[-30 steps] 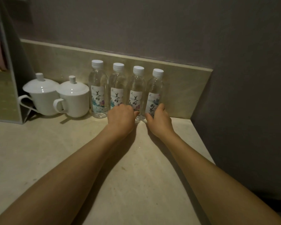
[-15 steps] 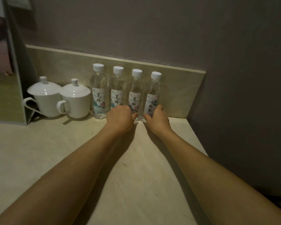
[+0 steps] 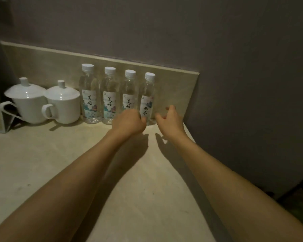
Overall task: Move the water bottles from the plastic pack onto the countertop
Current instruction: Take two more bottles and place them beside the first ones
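Four water bottles [image 3: 118, 95] stand upright along the far backsplash [image 3: 173, 84] on the countertop [image 3: 42, 154] (no plastic pack visible). Left hand [image 3: 128, 122], fingers curled shut, touches the third bottle's base; right hand [image 3: 171, 119], fingers spread and empty, hovers just right of the fourth bottle [image 3: 147, 97].

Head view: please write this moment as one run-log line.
bottles: four upright in row on countertop | left hand: curled at third bottle | right hand: open, empty
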Demonstrator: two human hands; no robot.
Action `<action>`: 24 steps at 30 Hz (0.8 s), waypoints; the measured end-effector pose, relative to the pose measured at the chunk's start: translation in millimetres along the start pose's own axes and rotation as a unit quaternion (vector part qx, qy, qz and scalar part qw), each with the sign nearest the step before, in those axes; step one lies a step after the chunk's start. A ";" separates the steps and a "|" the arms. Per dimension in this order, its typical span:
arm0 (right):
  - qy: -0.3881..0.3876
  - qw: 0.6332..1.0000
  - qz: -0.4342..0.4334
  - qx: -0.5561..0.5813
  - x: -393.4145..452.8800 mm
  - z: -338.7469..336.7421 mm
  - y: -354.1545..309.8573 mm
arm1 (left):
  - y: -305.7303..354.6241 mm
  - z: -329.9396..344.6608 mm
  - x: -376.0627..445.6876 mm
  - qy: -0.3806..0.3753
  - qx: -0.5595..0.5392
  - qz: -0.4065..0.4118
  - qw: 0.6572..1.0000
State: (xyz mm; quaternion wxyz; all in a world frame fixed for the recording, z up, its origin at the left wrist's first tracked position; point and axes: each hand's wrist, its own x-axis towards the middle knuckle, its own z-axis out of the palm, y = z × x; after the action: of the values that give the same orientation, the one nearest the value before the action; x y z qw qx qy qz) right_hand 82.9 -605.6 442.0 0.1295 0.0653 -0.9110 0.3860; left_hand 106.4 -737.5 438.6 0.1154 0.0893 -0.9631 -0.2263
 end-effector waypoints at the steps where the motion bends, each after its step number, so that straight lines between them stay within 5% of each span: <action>1: 0.008 1.000 -0.003 0.008 -0.7 -7.2 0.2 | 7.6 -0.2 -3.4 0.005 -0.010 0.004 1.000; 11: 0.066 0.996 -0.007 0.067 -17.0 -85.3 47.7 | 98.5 14.2 -34.2 0.071 -0.050 0.072 0.994; 24: 0.123 0.989 0.018 0.077 -65.0 -242.6 240.8 | 292.2 129.0 -105.1 -0.003 -0.058 0.098 0.994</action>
State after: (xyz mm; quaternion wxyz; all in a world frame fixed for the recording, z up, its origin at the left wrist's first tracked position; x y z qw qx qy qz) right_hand 137.5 -262.7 420.3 0.2278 0.0110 -0.8571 0.4619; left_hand 138.1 -402.8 440.5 0.1392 -0.0128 -0.9527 -0.2698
